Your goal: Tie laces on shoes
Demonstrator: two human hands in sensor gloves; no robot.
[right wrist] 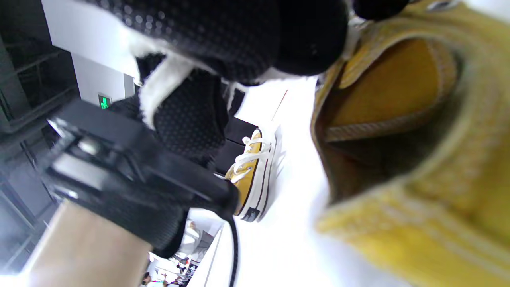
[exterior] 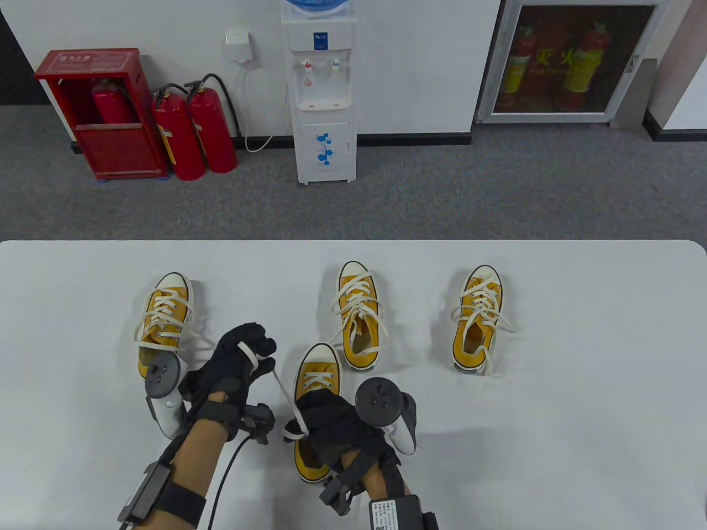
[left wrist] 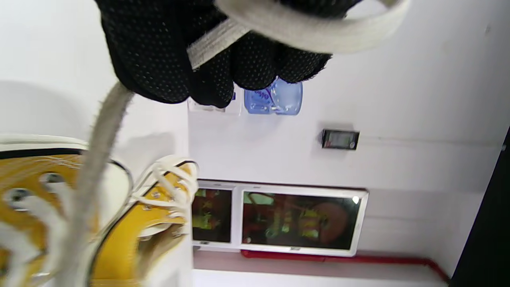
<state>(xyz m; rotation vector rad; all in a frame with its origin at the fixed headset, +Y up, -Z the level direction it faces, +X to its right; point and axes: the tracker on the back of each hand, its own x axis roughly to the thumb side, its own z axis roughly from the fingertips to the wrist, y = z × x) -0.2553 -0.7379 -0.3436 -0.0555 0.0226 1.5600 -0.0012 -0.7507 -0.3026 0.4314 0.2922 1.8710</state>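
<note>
Several yellow canvas sneakers with white laces stand on the white table (exterior: 580,386). The nearest sneaker (exterior: 316,369) is front centre. My right hand (exterior: 326,422) rests over its tongue and ankle opening and holds one lace end (exterior: 291,428). My left hand (exterior: 243,353), to the shoe's left, has the other lace (exterior: 283,386) wound around its fingers (left wrist: 207,71) and holds it taut. In the left wrist view the lace (left wrist: 99,159) runs down to the shoe (left wrist: 36,199). The right wrist view shows the shoe's opening (right wrist: 398,119) close up.
Other sneakers stand at the left (exterior: 164,317), centre (exterior: 360,320) and right (exterior: 478,317) of the table. Beyond the far edge are a water dispenser (exterior: 323,99), red fire extinguishers (exterior: 193,130) and a red cabinet (exterior: 105,113).
</note>
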